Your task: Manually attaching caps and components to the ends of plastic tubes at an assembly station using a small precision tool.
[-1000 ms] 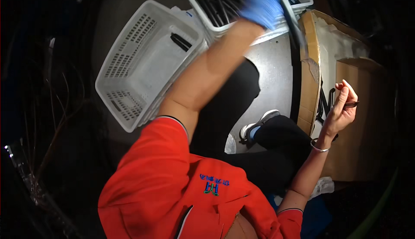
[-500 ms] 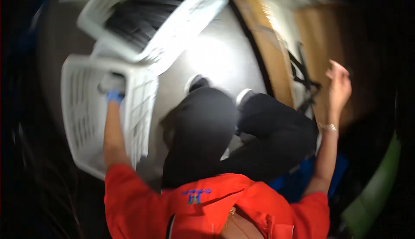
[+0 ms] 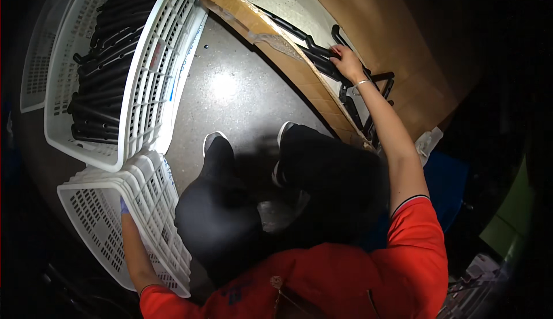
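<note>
My right hand, bare and with a bracelet at the wrist, is inside a cardboard box. Its thumb and fingers close on one end of a black bent tube. More black bent tubes lie around and below that hand. On the left, my left hand wears a blue glove and is at the upper rim of a stack of white plastic baskets. Only a bit of the glove shows; the basket wall hides its fingers.
A larger white basket full of black bent tubes stands at the far left, with another pale basket beyond it. Grey floor lies between baskets and box. Something blue is beside my right arm.
My right hand has come leftward into the box and onto a tube. The view has turned, bringing the box nearer the middle. My left hand remains at the white basket, now mostly hidden.
</note>
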A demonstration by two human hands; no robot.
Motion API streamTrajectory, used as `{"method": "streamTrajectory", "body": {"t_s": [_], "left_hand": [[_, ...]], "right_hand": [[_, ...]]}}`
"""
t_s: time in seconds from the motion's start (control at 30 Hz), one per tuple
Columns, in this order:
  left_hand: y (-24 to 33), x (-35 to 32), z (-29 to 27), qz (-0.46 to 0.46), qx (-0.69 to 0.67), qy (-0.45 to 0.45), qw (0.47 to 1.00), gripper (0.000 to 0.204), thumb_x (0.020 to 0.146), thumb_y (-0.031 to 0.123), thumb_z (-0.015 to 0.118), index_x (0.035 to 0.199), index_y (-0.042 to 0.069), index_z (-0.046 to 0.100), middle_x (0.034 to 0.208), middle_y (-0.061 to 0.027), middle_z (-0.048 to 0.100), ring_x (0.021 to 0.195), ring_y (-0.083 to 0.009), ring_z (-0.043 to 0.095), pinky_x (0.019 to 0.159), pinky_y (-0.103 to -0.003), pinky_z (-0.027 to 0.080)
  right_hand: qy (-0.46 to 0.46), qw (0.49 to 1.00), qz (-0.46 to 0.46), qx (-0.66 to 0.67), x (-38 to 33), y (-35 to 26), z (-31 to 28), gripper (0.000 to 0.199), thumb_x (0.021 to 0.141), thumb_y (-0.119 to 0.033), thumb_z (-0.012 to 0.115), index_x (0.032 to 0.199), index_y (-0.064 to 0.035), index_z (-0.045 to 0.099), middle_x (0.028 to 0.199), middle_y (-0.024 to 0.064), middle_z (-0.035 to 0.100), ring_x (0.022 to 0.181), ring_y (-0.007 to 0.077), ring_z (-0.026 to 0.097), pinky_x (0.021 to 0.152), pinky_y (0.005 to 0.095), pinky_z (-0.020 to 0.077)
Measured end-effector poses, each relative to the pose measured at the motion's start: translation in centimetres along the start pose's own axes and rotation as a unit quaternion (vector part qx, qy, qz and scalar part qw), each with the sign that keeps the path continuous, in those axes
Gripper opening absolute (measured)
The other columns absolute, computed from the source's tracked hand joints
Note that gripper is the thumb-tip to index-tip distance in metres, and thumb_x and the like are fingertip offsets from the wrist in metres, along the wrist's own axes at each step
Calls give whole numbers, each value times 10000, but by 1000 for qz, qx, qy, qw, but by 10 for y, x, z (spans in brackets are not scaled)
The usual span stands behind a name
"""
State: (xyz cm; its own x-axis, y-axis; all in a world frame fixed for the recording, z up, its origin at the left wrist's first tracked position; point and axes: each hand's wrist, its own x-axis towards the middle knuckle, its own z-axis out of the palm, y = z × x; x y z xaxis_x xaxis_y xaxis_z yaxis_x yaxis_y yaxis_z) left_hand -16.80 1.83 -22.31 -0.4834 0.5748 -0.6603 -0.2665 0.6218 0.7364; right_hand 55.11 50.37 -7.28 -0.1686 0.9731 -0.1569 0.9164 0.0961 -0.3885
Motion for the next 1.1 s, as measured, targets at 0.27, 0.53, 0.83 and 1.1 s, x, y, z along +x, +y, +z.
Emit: {"method": "streamTrajectory", "body": {"t_s": [0.27,0.53,0.83,1.1], "left_hand": [[113,-77,2,116,3,302,946,258,953,170,496,1145,1,521,971,-63,588,827,-133,563,735,-244,477],[326,-251,246,353,-55,44,933,288,951,156,498,1171,-22,552,1008,-115,624,862,-144,612,786,-246,501],[353,-363,416,138,-36,-525,839,453,915,171,581,1314,21,429,1046,-91,595,899,-128,587,753,-251,505],[367,-350,421,250,50,-441,860,228,886,154,594,1049,20,507,769,-36,575,709,-102,571,626,-236,481]], "right_hand": [[50,994,-51,80,-25,11,-37,305,819,-96,643,1121,-77,604,1048,111,630,1001,270,606,852,346,466],[124,836,-41,533,-112,-116,-172,239,912,-112,593,1108,22,568,920,39,649,518,-10,323,472,143,283],[-71,675,-86,730,-168,-227,-202,336,969,-191,502,1212,40,513,1135,104,619,475,-15,248,441,147,258],[-114,786,-190,577,-184,-255,-180,420,849,-74,656,1214,61,498,1001,80,643,963,150,604,890,263,466]]}}
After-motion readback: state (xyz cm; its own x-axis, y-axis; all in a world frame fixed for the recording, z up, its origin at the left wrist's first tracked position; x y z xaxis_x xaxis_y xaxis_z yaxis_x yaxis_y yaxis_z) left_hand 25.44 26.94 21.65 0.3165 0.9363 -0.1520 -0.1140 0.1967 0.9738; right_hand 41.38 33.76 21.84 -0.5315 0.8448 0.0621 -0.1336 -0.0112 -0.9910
